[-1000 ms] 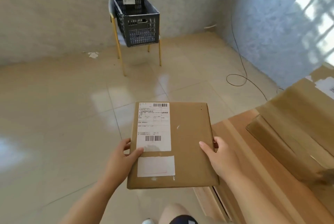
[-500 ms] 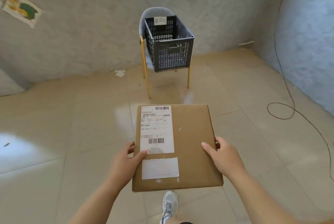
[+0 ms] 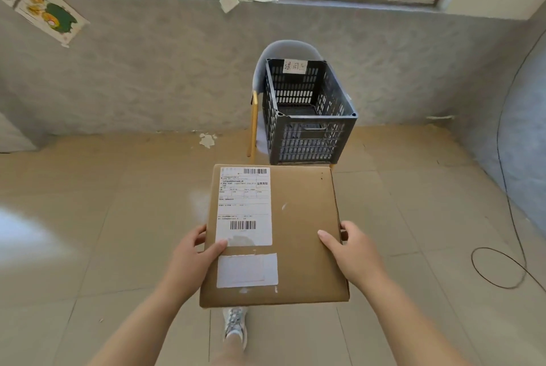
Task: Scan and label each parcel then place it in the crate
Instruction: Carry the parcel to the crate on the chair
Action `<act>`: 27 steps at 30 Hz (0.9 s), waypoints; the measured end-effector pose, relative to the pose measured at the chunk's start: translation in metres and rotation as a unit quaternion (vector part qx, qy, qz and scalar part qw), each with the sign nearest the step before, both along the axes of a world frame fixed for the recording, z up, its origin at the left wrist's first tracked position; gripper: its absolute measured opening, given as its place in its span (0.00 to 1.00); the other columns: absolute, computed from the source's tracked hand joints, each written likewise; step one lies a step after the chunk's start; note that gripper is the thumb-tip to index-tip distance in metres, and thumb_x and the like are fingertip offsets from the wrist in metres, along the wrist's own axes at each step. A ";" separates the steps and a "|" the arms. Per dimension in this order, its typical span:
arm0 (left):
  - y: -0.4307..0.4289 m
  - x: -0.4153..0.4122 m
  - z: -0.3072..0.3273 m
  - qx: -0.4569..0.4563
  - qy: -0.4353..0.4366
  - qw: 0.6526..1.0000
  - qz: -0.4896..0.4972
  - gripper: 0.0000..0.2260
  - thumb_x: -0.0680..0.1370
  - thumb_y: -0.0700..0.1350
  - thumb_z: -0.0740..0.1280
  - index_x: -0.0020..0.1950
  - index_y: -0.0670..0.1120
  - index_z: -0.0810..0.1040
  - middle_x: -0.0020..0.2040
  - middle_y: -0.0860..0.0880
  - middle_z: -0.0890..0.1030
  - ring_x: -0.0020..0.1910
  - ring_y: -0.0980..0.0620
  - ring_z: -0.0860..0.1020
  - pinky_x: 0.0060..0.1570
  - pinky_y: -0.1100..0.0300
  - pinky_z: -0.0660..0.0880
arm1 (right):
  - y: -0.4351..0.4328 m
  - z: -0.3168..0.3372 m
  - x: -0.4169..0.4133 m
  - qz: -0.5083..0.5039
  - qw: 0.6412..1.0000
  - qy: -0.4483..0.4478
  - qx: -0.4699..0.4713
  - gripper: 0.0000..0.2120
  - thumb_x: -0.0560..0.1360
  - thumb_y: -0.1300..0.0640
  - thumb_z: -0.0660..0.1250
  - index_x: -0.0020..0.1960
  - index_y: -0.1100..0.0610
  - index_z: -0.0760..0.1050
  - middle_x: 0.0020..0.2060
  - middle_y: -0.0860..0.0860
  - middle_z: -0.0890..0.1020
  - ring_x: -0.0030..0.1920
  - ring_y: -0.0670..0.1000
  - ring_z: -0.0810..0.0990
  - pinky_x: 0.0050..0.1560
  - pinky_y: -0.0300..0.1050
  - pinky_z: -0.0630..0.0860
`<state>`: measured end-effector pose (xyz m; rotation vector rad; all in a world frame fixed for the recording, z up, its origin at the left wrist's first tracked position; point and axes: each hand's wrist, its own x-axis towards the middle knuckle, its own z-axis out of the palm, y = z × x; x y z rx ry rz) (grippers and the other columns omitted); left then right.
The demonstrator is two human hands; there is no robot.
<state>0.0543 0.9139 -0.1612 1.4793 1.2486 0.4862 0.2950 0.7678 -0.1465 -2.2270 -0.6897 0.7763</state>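
A flat brown cardboard parcel (image 3: 298, 232) is held level in front of me, with a white shipping label and a blank white sticker on its top face. My left hand (image 3: 192, 259) grips its left edge, thumb on the label. My right hand (image 3: 351, 256) grips its right edge, thumb on top. Straight ahead, a dark grey slotted crate (image 3: 310, 135) with a handwritten paper tag stands on a white chair (image 3: 260, 117) with yellow legs, just beyond the parcel's far edge.
The grey wall with a window sill lies behind the chair. A black cable (image 3: 499, 265) loops on the tiled floor at the right. A paper scrap (image 3: 207, 140) lies near the wall. My shoe (image 3: 235, 327) shows below the parcel.
My view has turned left and moved toward the crate, which now looms larger and centred. The table with boxes at the right has left the view. Both hands keep the same hold.
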 end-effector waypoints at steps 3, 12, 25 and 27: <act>0.061 0.040 -0.001 0.002 -0.014 1.000 -0.014 0.20 0.76 0.45 0.68 0.67 0.48 0.71 0.59 0.49 0.77 0.43 0.60 0.79 0.32 0.71 0.72 | 0.053 0.003 0.036 -0.013 1.000 -0.005 0.017 0.11 0.75 0.45 0.68 0.54 0.49 0.74 0.47 0.42 0.80 0.47 0.45 0.80 0.44 0.45 0.78; 0.211 0.169 0.026 0.019 -0.044 0.997 -0.066 0.23 0.75 0.46 0.69 0.68 0.53 0.68 0.59 0.54 0.77 0.46 0.58 0.80 0.35 0.68 0.73 | 0.177 0.019 0.146 -0.082 0.995 -0.011 0.047 0.18 0.75 0.45 0.68 0.60 0.52 0.73 0.46 0.39 0.77 0.47 0.43 0.78 0.40 0.40 0.74; 0.352 0.400 0.039 0.070 -0.080 0.992 -0.071 0.22 0.75 0.44 0.69 0.65 0.58 0.66 0.57 0.57 0.75 0.52 0.58 0.76 0.43 0.62 0.76 | 0.329 0.027 0.380 -0.120 0.986 0.013 0.116 0.18 0.72 0.53 0.74 0.58 0.51 0.73 0.52 0.48 0.80 0.48 0.49 0.78 0.43 0.40 0.74; 0.370 0.432 0.046 0.080 -0.072 0.992 -0.059 0.22 0.75 0.43 0.69 0.65 0.56 0.66 0.56 0.57 0.75 0.51 0.60 0.75 0.38 0.67 0.74 | 0.357 0.035 0.417 -0.110 0.983 0.022 0.142 0.20 0.72 0.54 0.74 0.61 0.53 0.71 0.54 0.50 0.78 0.49 0.49 0.78 0.46 0.43 0.75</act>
